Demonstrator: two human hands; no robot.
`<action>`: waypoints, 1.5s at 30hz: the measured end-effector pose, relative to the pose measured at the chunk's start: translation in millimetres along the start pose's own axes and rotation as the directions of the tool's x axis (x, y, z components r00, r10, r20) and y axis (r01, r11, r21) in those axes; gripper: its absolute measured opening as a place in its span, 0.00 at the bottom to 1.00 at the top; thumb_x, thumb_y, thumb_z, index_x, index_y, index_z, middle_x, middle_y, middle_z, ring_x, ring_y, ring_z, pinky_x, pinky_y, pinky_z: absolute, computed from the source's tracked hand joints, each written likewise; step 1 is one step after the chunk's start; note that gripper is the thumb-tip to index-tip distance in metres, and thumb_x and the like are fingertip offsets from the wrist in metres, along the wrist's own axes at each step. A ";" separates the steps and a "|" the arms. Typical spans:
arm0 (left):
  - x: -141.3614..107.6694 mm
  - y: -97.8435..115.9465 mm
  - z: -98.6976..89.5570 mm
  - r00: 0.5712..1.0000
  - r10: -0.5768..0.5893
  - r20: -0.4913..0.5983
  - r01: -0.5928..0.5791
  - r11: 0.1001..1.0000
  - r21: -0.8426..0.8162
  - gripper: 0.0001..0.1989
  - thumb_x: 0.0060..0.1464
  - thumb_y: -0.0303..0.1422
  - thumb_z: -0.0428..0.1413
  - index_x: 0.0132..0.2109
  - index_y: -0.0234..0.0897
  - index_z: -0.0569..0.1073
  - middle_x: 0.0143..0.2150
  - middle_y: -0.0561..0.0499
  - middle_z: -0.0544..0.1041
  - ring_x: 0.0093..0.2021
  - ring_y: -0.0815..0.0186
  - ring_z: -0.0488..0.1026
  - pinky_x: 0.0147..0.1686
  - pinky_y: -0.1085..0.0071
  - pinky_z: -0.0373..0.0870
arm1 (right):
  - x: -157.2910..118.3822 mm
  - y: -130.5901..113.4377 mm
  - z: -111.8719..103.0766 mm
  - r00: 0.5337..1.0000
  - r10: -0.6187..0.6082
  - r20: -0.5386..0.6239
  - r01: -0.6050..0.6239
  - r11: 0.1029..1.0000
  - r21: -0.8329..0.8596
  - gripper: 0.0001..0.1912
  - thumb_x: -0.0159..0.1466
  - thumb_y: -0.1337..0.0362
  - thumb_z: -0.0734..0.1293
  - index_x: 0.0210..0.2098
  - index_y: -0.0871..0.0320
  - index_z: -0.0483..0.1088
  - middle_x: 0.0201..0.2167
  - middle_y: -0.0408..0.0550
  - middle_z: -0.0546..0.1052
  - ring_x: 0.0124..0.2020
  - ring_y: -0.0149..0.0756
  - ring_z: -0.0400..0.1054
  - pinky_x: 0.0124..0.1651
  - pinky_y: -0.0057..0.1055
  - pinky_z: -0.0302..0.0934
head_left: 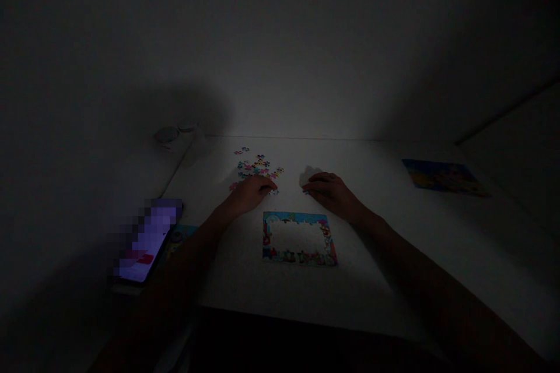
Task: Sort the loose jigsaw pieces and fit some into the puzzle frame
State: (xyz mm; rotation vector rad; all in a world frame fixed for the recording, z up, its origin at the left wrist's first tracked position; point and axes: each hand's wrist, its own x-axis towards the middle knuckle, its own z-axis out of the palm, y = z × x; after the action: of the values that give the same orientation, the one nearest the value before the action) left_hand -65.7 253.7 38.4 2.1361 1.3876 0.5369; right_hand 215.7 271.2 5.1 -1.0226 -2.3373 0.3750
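Note:
A loose cluster of small multicoloured jigsaw pieces (258, 166) lies on the white table (376, 172), and my left hand (249, 195) rests at its near edge. Its fingertips touch or nearly touch a piece (273, 191), but the dim light hides any grip. My right hand (330, 193) lies palm down beside a pale, crumpled patch (310, 175) with a small piece (306, 191) by its fingertips. Below both hands sits a rectangular puzzle border (300, 239) of assembled blue and pink pieces, with a white middle.
A lit phone (146, 242) with a pixelated screen lies at the table's left edge, over a colourful card (181, 236). Round glassy containers (172, 134) stand at the back left. A colourful picture sheet (441, 178) lies at the right. The room is very dark.

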 end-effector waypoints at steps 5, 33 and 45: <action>-3.0 9.3 -1.6 0.997 0.078 0.028 -0.078 0.997 0.006 0.14 0.59 0.23 0.49 0.43 0.41 0.77 0.46 0.50 0.78 0.51 0.63 0.73 0.55 0.64 0.67 | 2.7 -4.3 0.1 1.000 0.010 0.000 -0.010 1.000 -0.028 0.13 0.67 0.58 0.63 0.44 0.50 0.79 0.44 0.51 0.77 0.47 0.42 0.70 0.52 0.45 0.62; -19.9 88.7 53.7 0.915 0.251 0.317 -0.243 0.968 -0.065 0.14 0.60 0.25 0.50 0.49 0.42 0.75 0.47 0.49 0.78 0.48 0.62 0.75 0.53 0.64 0.69 | 0.9 -4.4 -1.5 0.999 0.034 0.022 -0.033 0.999 -0.043 0.12 0.67 0.59 0.64 0.46 0.50 0.77 0.46 0.48 0.76 0.48 0.42 0.66 0.50 0.40 0.56; -20.3 76.8 62.0 0.878 0.382 0.289 -0.393 0.919 -0.021 0.11 0.61 0.27 0.52 0.49 0.41 0.74 0.47 0.50 0.78 0.48 0.61 0.73 0.52 0.61 0.69 | -0.2 -6.4 -1.5 0.999 0.042 0.007 -0.041 0.998 -0.040 0.12 0.67 0.60 0.64 0.46 0.51 0.78 0.46 0.50 0.75 0.47 0.43 0.67 0.50 0.41 0.56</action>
State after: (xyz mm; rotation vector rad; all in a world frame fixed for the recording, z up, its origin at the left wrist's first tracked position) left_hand 17.1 196.3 37.3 2.4249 0.8179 0.3250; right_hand 212.9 266.8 9.1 -1.0919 -2.3423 0.3497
